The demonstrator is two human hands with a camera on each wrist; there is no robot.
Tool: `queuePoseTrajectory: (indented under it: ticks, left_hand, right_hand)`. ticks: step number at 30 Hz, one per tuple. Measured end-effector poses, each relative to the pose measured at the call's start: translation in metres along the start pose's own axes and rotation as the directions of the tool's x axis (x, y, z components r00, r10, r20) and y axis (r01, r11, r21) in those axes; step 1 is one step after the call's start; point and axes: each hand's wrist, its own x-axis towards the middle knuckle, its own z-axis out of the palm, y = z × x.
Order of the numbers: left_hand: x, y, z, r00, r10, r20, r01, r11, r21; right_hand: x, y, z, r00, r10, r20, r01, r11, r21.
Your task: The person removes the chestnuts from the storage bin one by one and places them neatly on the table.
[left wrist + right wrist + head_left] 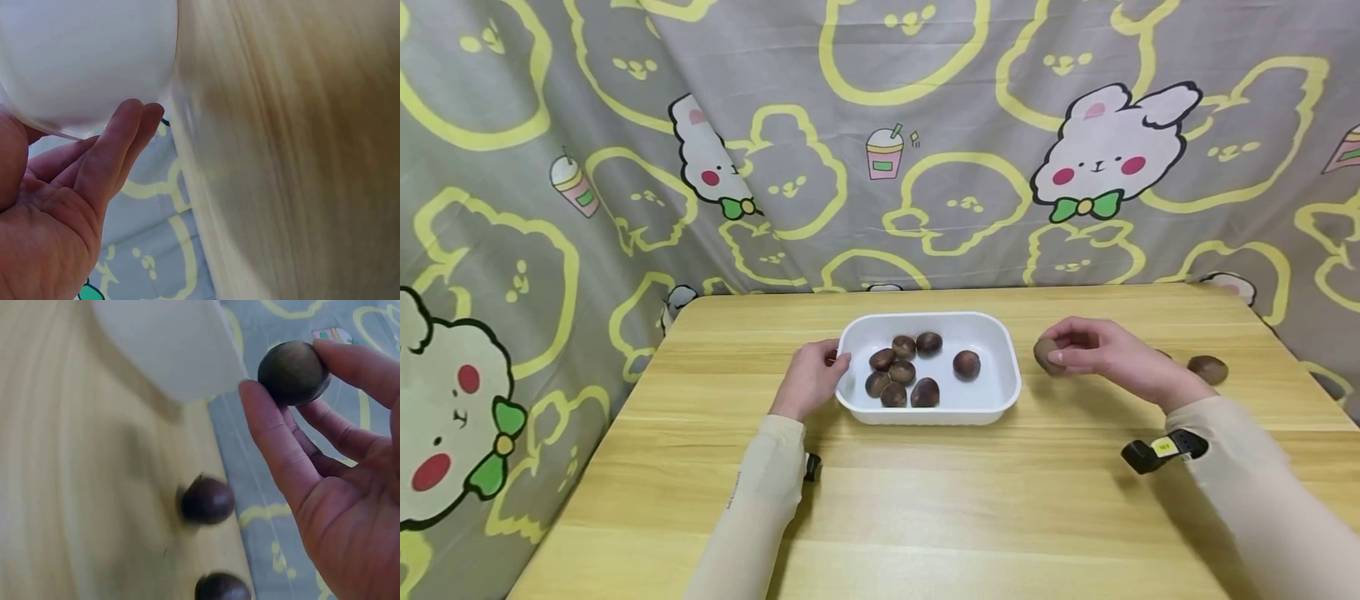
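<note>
My right hand [1093, 354] pinches a brown chestnut [1047, 356] between thumb and fingertips, just right of a white plastic tray [1000, 398]. In the right wrist view, the pale patch of that chestnut [295, 370] shows and the hand is raised off the table. At the tray's left end, my left hand [811, 379] grips the rim. The left wrist view has its fingers [106, 156] against the outside of the tray wall [87, 62], with the thumb at the rim. Several chestnuts [902, 372] lie clustered in the tray's left half, and one chestnut [966, 365] sits apart toward the right.
Two loose chestnuts rest on the wooden table [925, 508] to the right: one [1207, 369] in plain sight, the other [207, 500] mostly behind my right hand in the head view. A grey patterned curtain [865, 225] hangs behind the table's back edge and along its left side.
</note>
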Motion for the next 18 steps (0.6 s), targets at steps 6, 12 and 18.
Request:
queuePoseTrajectory:
  ticks: [6, 12, 18]
  left_hand:
    - [0.0, 0.0, 0.0, 1.0, 0.005, -0.001, -0.005, 1.0, 0.002]
    - [0.0, -0.002, -0.001, 1.0, -0.007, 0.007, 0.006, 1.0, 0.001]
    - [0.0, -0.002, 0.0, 1.0, -0.007, 0.009, 0.007, 1.0, 0.003]
  right_hand:
    - [-0.012, 0.018, -0.007, 0.999, 0.022, 0.047, -0.02, 0.999, -0.048]
    - [-0.011, 0.027, -0.003, 0.996, 0.064, 0.058, -0.057, 0.992, -0.114]
    - [-0.007, 0.029, 0.004, 0.995, 0.081, 0.052, -0.067, 0.968, -0.241]
